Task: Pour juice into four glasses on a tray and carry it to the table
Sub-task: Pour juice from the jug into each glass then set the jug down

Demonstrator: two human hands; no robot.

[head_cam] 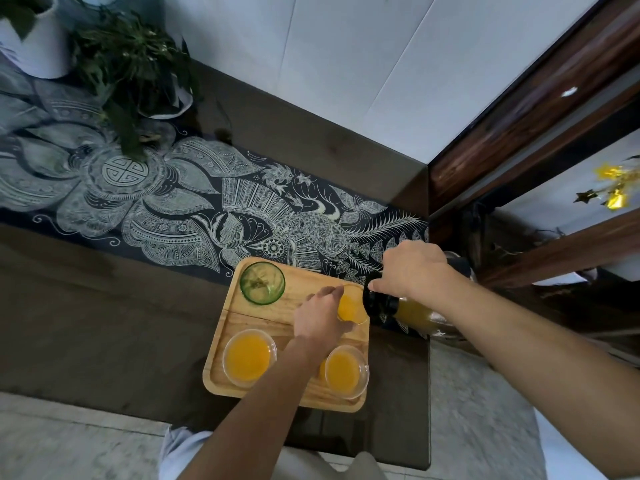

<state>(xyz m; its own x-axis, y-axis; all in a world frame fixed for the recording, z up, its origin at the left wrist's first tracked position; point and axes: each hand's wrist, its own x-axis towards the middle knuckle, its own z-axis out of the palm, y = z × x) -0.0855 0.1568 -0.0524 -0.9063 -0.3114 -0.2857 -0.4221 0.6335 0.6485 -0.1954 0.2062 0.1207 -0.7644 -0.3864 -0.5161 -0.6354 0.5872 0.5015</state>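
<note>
A wooden tray (239, 313) lies on the dark table and holds several glasses. The near-left glass (249, 356) and the near-right glass (346, 372) hold orange juice. An empty green glass (262, 283) stands at the tray's far left. My left hand (320, 317) grips the far-right glass (350, 308), which has juice in it. My right hand (414, 268) holds a juice jug (412, 311) with a black lid, tilted with its spout over that glass.
A dark patterned table runner (173, 202) crosses the table behind the tray. Potted plants (128, 71) stand at the far left. A white wall and a dark wooden frame (519, 133) rise at the right. The table's right edge runs just beyond the tray.
</note>
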